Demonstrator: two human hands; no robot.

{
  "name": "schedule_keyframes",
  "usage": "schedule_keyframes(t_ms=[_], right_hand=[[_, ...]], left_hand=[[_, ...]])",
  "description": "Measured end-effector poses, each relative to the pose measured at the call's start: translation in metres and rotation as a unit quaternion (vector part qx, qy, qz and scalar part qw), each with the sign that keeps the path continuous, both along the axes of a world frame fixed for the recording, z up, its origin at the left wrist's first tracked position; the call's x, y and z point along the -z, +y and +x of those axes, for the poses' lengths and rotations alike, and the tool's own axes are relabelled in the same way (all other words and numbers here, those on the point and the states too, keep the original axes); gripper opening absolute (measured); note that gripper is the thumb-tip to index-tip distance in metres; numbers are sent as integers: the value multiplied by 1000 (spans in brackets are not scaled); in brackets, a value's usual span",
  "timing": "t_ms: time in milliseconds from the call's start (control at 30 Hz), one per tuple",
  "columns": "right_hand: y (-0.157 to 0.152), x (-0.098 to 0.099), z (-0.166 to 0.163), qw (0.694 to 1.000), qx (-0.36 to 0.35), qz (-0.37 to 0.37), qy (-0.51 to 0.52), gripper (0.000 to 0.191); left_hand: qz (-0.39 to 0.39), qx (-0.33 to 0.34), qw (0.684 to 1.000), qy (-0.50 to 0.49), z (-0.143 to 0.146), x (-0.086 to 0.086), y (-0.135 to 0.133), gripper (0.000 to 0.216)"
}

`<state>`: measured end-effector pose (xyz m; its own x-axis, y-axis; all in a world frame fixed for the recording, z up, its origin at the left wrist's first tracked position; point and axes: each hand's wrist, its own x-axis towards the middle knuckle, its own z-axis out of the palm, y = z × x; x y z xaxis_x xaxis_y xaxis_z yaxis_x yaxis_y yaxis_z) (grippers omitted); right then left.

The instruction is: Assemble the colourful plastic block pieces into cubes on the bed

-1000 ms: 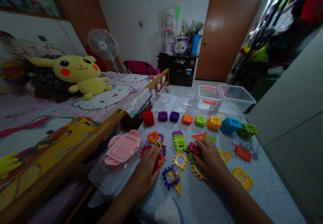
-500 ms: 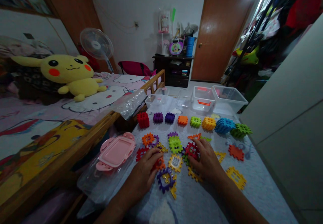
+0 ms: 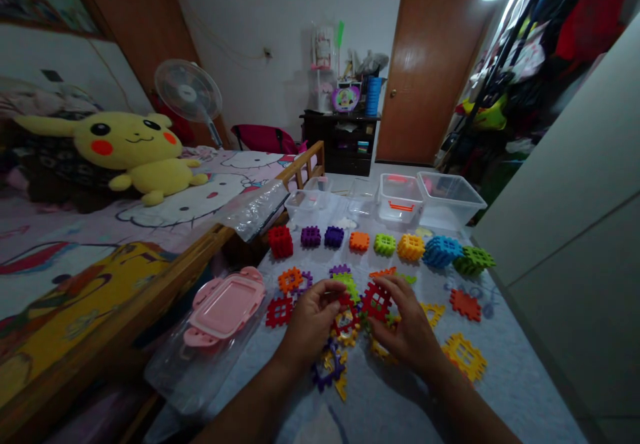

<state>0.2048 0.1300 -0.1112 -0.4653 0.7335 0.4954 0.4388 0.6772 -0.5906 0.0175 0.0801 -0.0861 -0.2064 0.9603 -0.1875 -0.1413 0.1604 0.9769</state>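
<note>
My left hand [image 3: 316,317] pinches a red window-shaped building block [image 3: 345,321], held over a yellow piece. Close beside it, my right hand [image 3: 407,321] grips a second red building block [image 3: 376,301] between thumb and fingers. The two red blocks are near each other; a small gap seems to lie between them. Behind the left fingers lies a light green block [image 3: 350,285], partly covered. Below my left hand sits a dark purple frame block [image 3: 323,374] with yellow bits. Another red block [image 3: 279,312] lies flat left of my left hand, near an orange one [image 3: 290,279].
A row of stacked blocks by colour runs behind, from a red stack [image 3: 281,242] to a green stack [image 3: 474,261]. Clear plastic boxes [image 3: 400,197] stand at the back. A pink-lidded box [image 3: 227,307] is at left, by the wooden bed rail [image 3: 195,257]. A yellow block [image 3: 465,357] lies right.
My left hand has moved right and up, now with a red block in it. My right hand has lifted its red block slightly and tilted it towards the left one.
</note>
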Motion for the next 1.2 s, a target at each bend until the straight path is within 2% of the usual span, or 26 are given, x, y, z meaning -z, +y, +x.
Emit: schedule_keyframes(t_ms=[167, 400, 600, 767, 900, 1100, 1200], right_hand=[[-7, 2, -6, 998, -66, -2, -24, 60], [-8, -9, -9, 985, -150, -36, -80, 58], [-9, -12, -9, 979, -162, -42, -112, 51], [-8, -15, -9, 971, -178, -60, -148, 60], [-9, -15, -9, 972, -168, -61, -152, 56], [-14, -10, -15, 978, -107, -34, -175, 51], [-16, -10, -13, 978, -123, -30, -165, 62]], left_hand=[[-38, 3, 991, -128, 8, 5, 9, 32], [-61, 67, 987, -135, 6, 4, 14, 52], [-113, 80, 962, -237, 3, -2, 19, 58], [-135, 115, 959, -222, 2, -7, 19, 58], [-125, 148, 955, -225, 5, -8, 18, 57], [-95, 123, 964, -218, 20, -7, 13, 60], [-87, 109, 973, -183, 22, -5, 13, 60]])
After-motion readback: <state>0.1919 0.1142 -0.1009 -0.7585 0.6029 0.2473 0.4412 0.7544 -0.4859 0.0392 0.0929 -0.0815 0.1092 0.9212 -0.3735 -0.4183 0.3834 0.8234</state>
